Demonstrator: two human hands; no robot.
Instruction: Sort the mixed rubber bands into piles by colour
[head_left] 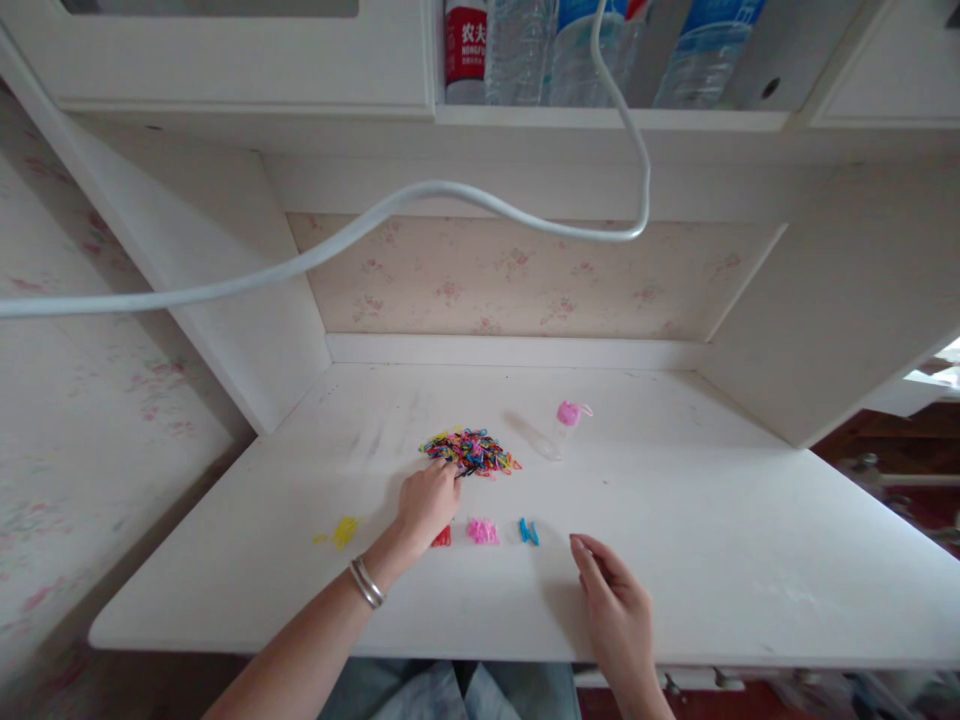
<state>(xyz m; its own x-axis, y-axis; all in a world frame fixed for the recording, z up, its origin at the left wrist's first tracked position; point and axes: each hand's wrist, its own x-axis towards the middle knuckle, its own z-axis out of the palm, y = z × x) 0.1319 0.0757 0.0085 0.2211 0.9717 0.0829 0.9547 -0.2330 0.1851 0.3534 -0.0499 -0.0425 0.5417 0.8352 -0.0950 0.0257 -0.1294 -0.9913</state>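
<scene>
A heap of small multicoloured rubber bands lies on the white desk. My left hand, with a silver bangle at its wrist, reaches to the heap's near left edge. Its fingers are bent together among the bands; what they pinch is hidden. Nearer to me lie sorted groups: yellow bands, red bands partly covered by my left hand, pink bands and blue bands. My right hand hovers or rests right of the blue group, thumb and fingers closed; anything between them is too small to make out.
A small clear bottle with a pink cap stands beyond the heap, to its right. A white cable hangs across the upper view. Overhead, a shelf holds several water bottles. Side panels bound the desk.
</scene>
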